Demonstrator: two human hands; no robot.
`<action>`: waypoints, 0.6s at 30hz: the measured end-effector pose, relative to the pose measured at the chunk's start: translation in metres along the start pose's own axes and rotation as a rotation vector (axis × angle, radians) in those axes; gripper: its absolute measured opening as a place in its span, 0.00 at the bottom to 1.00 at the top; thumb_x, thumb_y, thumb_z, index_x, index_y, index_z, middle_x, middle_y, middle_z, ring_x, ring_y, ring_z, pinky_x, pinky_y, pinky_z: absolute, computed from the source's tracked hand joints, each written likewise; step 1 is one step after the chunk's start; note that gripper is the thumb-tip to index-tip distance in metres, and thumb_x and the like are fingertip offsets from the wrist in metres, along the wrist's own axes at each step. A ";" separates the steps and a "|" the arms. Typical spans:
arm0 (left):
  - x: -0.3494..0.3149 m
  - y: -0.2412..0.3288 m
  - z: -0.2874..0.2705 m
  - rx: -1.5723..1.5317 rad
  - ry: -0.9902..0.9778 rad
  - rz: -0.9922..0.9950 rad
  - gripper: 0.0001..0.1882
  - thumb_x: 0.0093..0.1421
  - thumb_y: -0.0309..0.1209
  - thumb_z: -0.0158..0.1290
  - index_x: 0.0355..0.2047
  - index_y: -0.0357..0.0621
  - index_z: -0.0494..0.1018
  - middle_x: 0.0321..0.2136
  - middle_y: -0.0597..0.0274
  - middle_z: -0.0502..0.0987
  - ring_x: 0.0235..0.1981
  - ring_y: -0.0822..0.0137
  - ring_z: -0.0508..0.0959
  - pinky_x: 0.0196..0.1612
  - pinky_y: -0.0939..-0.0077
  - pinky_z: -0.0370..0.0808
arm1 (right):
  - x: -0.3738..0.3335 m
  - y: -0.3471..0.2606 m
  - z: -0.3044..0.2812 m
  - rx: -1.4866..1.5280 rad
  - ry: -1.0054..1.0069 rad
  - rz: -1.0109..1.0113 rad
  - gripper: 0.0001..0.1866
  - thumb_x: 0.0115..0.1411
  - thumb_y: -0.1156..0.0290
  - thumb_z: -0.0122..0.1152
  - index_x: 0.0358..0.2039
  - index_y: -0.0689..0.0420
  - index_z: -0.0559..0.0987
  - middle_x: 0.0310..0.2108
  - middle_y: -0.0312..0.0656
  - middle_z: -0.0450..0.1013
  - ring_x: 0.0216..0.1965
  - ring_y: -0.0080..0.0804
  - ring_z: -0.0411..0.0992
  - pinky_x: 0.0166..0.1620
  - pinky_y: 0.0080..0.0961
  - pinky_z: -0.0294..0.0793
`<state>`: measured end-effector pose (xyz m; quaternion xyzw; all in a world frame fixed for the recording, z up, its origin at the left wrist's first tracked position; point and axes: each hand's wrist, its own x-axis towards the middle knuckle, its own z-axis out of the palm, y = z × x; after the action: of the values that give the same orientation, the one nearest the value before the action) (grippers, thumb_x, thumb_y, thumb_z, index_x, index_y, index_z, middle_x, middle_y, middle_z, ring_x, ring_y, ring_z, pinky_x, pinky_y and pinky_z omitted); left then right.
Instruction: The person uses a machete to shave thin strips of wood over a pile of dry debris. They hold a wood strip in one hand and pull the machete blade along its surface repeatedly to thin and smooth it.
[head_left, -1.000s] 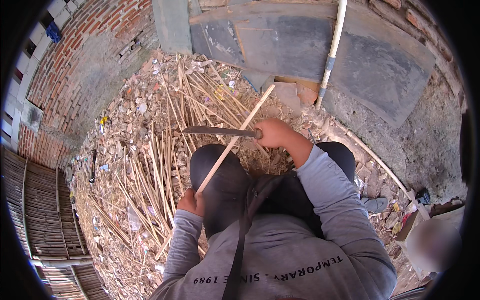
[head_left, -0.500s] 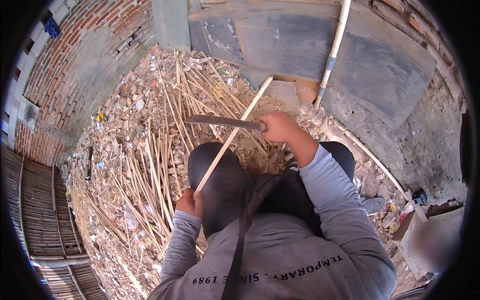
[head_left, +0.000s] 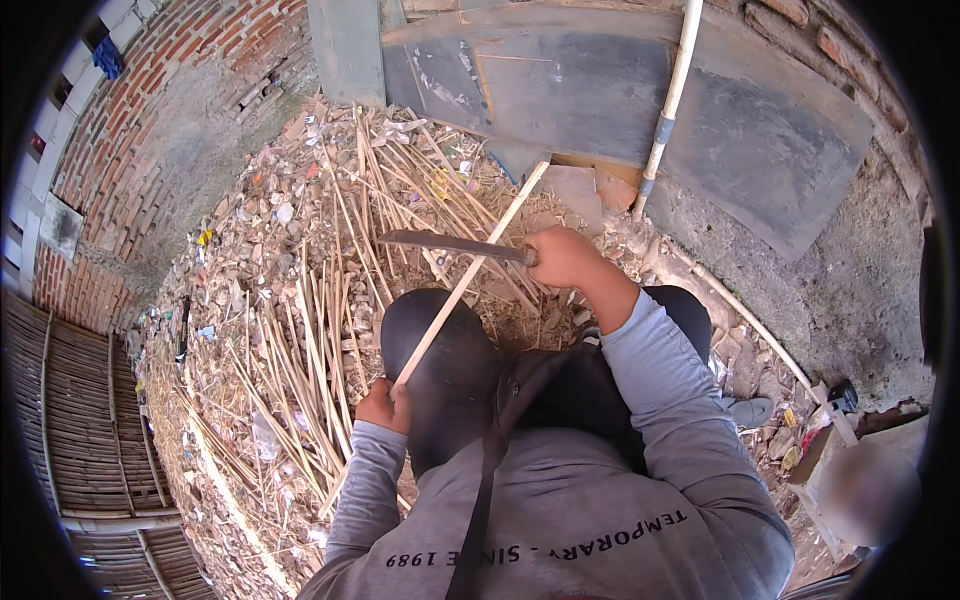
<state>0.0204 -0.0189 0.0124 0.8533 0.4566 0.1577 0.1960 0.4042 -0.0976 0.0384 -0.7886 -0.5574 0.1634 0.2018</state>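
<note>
My left hand (head_left: pixel 382 407) is closed around the lower end of a pale bamboo strip (head_left: pixel 436 325), beside my left knee. The strip slants up and away to the right, passing over the knee. In my right hand (head_left: pixel 563 258) is the handle of a machete (head_left: pixel 445 242), its long dark blade pointing left. The blade lies across the upper part of the strip and appears to touch it. Many similar bamboo strips (head_left: pixel 318 345) lie loosely on the ground to the left, and another bundle (head_left: pixel 440 195) spreads out ahead of my knees.
Rubble and litter (head_left: pixel 235 290) cover the ground. Dark panels (head_left: pixel 570 90) lean against the far wall, with a white pipe (head_left: pixel 675 90) standing in front. A brick wall (head_left: pixel 120 190) rises at the left, above a slatted bamboo panel (head_left: pixel 75 400). A blurred round patch (head_left: pixel 868 493) is at lower right.
The whole view has shifted very slightly. Both hands keep their hold, and the machete stays across the bamboo strip with hardly any visible movement.
</note>
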 end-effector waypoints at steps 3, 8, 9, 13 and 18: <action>0.003 -0.001 0.003 0.022 -0.003 0.006 0.16 0.60 0.42 0.50 0.28 0.39 0.70 0.19 0.40 0.74 0.24 0.38 0.76 0.29 0.51 0.72 | 0.009 0.033 0.004 0.074 0.249 0.139 0.12 0.46 0.65 0.61 0.31 0.55 0.80 0.30 0.49 0.77 0.37 0.50 0.76 0.41 0.45 0.75; 0.002 -0.002 0.002 0.062 -0.004 0.004 0.16 0.60 0.42 0.50 0.29 0.40 0.71 0.19 0.40 0.75 0.24 0.38 0.76 0.29 0.50 0.73 | -0.006 -0.007 0.015 -0.045 0.096 -0.004 0.14 0.46 0.64 0.62 0.34 0.54 0.80 0.31 0.50 0.76 0.36 0.50 0.75 0.41 0.44 0.75; 0.001 -0.003 0.002 0.072 -0.011 0.002 0.16 0.60 0.42 0.50 0.29 0.40 0.71 0.19 0.40 0.75 0.24 0.38 0.76 0.29 0.50 0.73 | -0.009 -0.014 0.014 -0.077 0.033 -0.076 0.14 0.46 0.64 0.62 0.35 0.54 0.80 0.31 0.50 0.77 0.36 0.50 0.75 0.41 0.43 0.75; -0.001 -0.001 0.001 0.037 0.015 0.021 0.16 0.60 0.42 0.50 0.30 0.39 0.71 0.20 0.39 0.75 0.25 0.38 0.77 0.30 0.50 0.73 | -0.006 -0.016 0.009 -0.054 -0.006 -0.101 0.16 0.48 0.63 0.63 0.36 0.55 0.80 0.32 0.52 0.76 0.37 0.52 0.75 0.41 0.43 0.74; 0.002 0.000 0.001 0.034 0.000 -0.004 0.17 0.60 0.42 0.50 0.31 0.38 0.71 0.21 0.37 0.75 0.26 0.36 0.77 0.31 0.49 0.73 | 0.013 0.043 0.016 0.094 0.211 0.090 0.17 0.47 0.62 0.64 0.38 0.54 0.80 0.33 0.50 0.77 0.38 0.51 0.75 0.41 0.43 0.74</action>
<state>0.0221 -0.0180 0.0116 0.8556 0.4609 0.1494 0.1821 0.4357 -0.0958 0.0026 -0.8153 -0.4887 0.1143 0.2887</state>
